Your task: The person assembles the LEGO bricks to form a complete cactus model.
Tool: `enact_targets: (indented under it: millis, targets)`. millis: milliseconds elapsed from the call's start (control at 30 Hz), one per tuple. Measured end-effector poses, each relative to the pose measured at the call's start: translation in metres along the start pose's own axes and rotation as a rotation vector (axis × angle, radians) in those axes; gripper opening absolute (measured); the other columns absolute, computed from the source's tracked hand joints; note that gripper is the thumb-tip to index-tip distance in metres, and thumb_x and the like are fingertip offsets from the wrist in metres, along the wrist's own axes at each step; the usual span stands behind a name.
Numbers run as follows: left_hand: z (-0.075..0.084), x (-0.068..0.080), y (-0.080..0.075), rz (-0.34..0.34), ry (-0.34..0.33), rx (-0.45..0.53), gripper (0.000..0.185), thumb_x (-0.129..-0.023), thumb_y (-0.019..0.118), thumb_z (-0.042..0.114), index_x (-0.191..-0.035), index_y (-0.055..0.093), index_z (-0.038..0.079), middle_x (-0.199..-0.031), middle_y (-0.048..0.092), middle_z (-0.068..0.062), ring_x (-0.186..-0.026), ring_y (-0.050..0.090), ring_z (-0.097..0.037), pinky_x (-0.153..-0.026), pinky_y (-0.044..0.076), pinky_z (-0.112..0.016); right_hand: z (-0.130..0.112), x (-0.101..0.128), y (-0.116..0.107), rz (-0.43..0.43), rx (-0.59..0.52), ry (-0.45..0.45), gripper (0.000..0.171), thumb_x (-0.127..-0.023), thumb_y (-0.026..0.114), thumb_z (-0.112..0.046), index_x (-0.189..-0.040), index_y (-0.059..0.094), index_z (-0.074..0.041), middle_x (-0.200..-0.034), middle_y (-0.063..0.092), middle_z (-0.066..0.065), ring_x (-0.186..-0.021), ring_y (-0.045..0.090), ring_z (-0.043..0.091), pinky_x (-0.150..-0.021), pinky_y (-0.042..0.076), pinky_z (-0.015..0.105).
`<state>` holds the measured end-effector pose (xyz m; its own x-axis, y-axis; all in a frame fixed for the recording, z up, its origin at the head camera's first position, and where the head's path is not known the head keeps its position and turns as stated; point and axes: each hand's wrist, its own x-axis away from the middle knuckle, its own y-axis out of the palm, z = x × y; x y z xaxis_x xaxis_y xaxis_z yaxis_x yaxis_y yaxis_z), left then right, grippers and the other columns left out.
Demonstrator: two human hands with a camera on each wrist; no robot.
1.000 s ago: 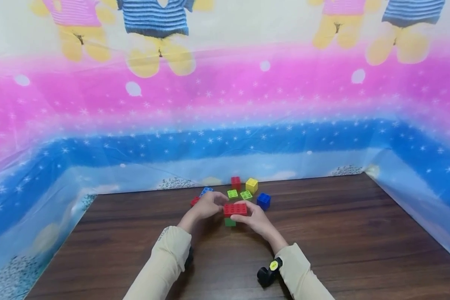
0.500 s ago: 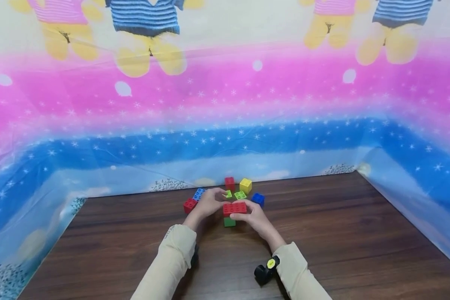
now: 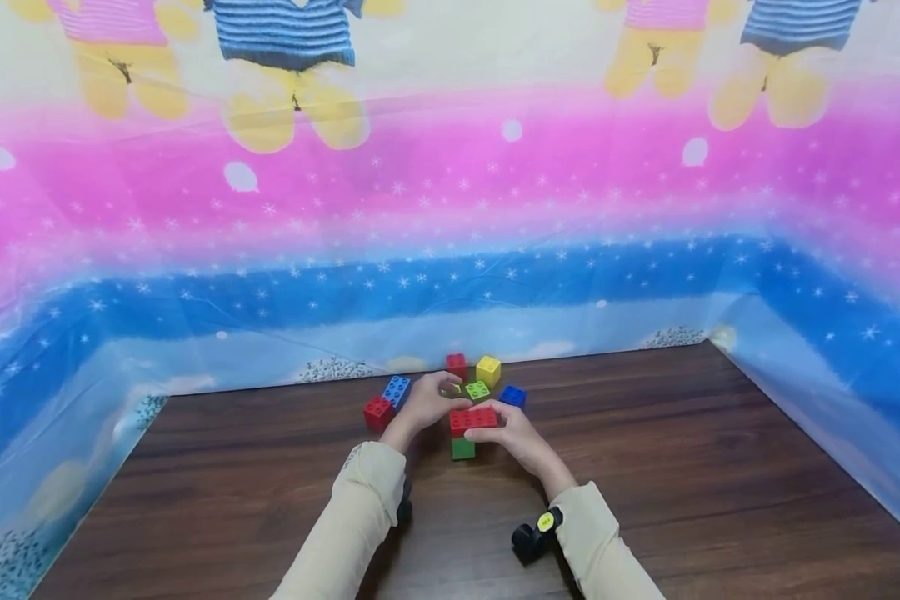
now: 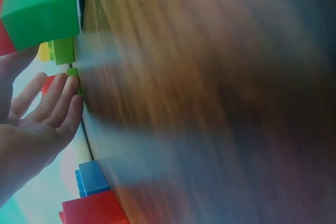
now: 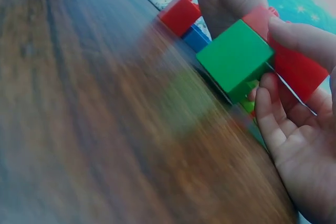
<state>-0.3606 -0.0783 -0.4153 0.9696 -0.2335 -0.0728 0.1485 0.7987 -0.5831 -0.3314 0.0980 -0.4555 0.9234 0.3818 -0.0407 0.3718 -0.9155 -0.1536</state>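
A long red brick (image 3: pixel 472 418) sits on top of a green cube (image 3: pixel 462 448) on the wooden table (image 3: pixel 682 467). My right hand (image 3: pixel 486 422) grips this red brick (image 5: pixel 294 64), thumb on the near face and fingers curled behind and under; the green cube (image 5: pixel 236 59) hangs below it. My left hand (image 3: pixel 450 392) is just left of the stack, its fingers fairly straight. Its fingertips (image 4: pixel 73 85) touch a lime brick (image 4: pixel 72 72) lying behind the stack, and it holds nothing.
Loose bricks lie behind the hands: a lime brick (image 3: pixel 477 389), a yellow cube (image 3: pixel 488 370), a red cube (image 3: pixel 457 365), a blue brick (image 3: pixel 513 395). On the left lie a blue brick (image 3: pixel 396 390) and a red one (image 3: pixel 377 412). A printed plastic sheet (image 3: pixel 450 275) walls three sides.
My left hand has left the side of the red brick and reached back over a lime brick. The right hand keeps its hold on the stack. The view shifted slightly.
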Motion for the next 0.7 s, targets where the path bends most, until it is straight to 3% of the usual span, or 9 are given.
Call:
enact_targets:
  millis: [233,700]
  targets:
    - [0.002,-0.006,0.004,0.001,-0.029,0.001,0.045,-0.082,0.071,0.024,-0.120,0.058,0.004,-0.115,0.063,-0.016,-0.104,0.059,-0.028,-0.090,0.051,-0.043,0.000,0.001,-0.005,-0.059,-0.050,0.006,0.042,-0.083,0.069,-0.018,-0.118,0.052,-0.003,-0.098,0.064,-0.005,-0.093,0.059,0.012,-0.086,0.048,0.027]
    - [0.004,-0.011,0.009,-0.012,-0.032,-0.037,0.040,-0.081,0.072,0.024,-0.115,0.062,0.005,-0.111,0.064,-0.016,-0.098,0.058,-0.025,-0.087,0.052,-0.040,0.000,0.002,-0.007,-0.082,-0.072,0.015,0.045,-0.084,0.068,-0.018,-0.122,0.051,-0.003,-0.100,0.064,-0.004,-0.094,0.058,0.012,-0.086,0.048,0.026]
